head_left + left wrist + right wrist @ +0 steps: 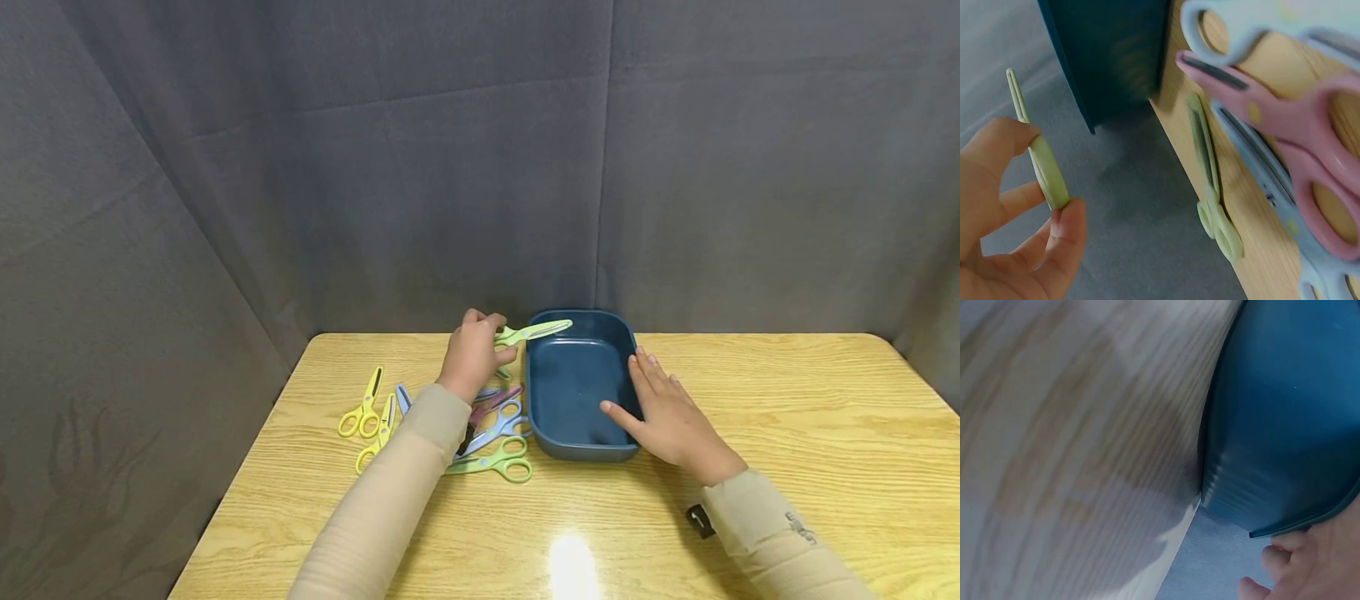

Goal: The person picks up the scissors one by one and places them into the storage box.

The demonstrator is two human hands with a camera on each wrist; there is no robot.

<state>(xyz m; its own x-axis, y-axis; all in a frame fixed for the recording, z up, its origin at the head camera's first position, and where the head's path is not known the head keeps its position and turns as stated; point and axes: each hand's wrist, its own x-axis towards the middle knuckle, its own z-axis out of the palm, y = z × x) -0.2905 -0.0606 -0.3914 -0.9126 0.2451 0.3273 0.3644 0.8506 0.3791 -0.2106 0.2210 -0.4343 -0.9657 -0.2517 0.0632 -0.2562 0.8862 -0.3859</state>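
Observation:
My left hand (472,357) holds light green scissors (542,329) by the handle end, above the table, with the blades pointing right over the left rim of a dark blue bin (585,452). The left wrist view shows thumb and fingertips pinching the scissors (1051,172) edge-on. My right hand (671,419) rests at the bin's right rim, fingers extended along it and thumb reaching over the inside. Under and beside my left forearm lie pink scissors (1279,119), blue scissors (497,427), green scissors (491,461) and yellow scissors (366,407).
More scissors lie partly hidden under the left sleeve (405,492), including small green ones (1210,187) near the table's far edge. A grey curtain (450,183) hangs behind the wooden table (810,417). A black tag (700,522) shows at the right cuff.

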